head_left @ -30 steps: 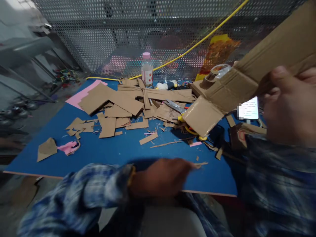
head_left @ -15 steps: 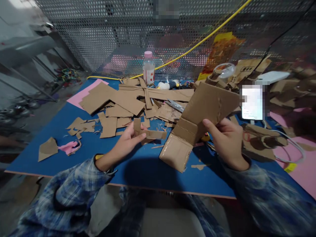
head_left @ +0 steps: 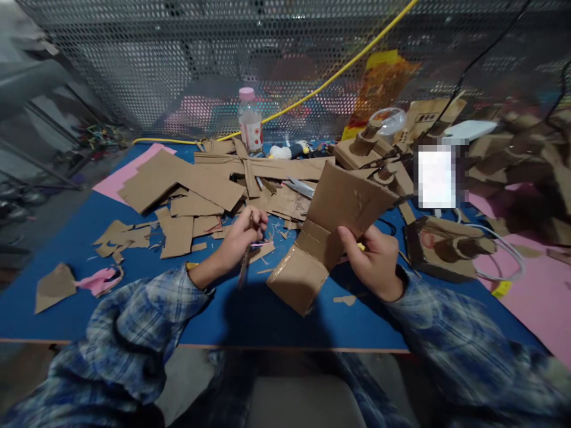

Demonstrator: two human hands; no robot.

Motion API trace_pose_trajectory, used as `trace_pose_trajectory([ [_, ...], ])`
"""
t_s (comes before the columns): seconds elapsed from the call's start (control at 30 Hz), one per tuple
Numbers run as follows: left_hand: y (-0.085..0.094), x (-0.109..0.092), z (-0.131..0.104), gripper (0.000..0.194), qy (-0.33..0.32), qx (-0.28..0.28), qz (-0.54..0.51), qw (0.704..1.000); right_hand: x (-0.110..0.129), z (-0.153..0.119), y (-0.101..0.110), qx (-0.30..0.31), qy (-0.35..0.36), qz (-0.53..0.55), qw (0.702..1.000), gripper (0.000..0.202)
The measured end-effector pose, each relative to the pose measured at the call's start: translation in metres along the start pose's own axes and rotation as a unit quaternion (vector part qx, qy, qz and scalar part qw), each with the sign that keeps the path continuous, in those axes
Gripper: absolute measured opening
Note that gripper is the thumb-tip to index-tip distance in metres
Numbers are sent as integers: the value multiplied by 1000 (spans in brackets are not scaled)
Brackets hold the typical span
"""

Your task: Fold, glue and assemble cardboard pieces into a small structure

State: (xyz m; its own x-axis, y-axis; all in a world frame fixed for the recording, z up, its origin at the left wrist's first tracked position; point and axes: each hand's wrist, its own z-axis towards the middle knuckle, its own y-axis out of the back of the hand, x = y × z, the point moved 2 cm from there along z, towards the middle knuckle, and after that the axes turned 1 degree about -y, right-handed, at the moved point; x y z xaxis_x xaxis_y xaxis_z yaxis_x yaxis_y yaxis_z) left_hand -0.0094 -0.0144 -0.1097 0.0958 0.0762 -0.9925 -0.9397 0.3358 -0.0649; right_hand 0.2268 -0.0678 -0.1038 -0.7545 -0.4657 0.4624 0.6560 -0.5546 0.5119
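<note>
My right hand [head_left: 375, 258] is closed on the edge of a folded cardboard piece [head_left: 343, 202], thumb on its near face. This piece has a wide upper panel, a narrow creased middle and a lower flap with shiny, glue-like edges. My left hand [head_left: 243, 235] pinches a narrow cardboard strip [head_left: 243, 267], turned almost edge-on, its end pointing down toward the blue table. Between the two hands lie small scraps. Beyond them, scissors [head_left: 300, 187] rest among cardboard offcuts [head_left: 196, 178], partly hidden by the folded piece.
A pink-capped bottle [head_left: 250, 122] and a small bird-like figure [head_left: 289, 150] stand at the back. Cardboard assemblies with tubes [head_left: 446, 246], a lit phone [head_left: 436, 178] and a white cable [head_left: 513, 252] are on the right. Pink sheets lie at both sides of the blue table [head_left: 178, 315].
My left hand has turned the cardboard strip from lying sideways to pointing downward, edge-on. My right hand still holds the folded cardboard piece. The whole view has shifted, moving the scene leftward.
</note>
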Motion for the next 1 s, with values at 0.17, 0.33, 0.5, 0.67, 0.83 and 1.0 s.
trace_pose_trajectory([
  [0.17, -3, 1, 1, 19, 89, 81, 23, 992, 4, -2, 3, -17, 75, -48, 996, 24],
  [0.33, 4, -9, -1, 27, 51, 152, 276, 948, 4, -1, 4, -14, 73, -57, 996, 28],
  [0.5, -9, -18, 4, 32, -2, 145, 414, 899, 6, -4, 6, -21, 98, -82, 992, 24],
  [0.67, -36, -14, 12, 21, -59, 118, 467, 875, 7, -7, 6, -30, 116, -106, 987, 19],
  [0.83, -45, -4, 11, 17, -60, 108, 498, 859, 6, -7, 5, -30, 111, -103, 988, 20],
  [1.0, -45, 4, 12, 15, -56, 109, 515, 848, 7, -6, 5, -26, 124, -98, 987, 15],
])
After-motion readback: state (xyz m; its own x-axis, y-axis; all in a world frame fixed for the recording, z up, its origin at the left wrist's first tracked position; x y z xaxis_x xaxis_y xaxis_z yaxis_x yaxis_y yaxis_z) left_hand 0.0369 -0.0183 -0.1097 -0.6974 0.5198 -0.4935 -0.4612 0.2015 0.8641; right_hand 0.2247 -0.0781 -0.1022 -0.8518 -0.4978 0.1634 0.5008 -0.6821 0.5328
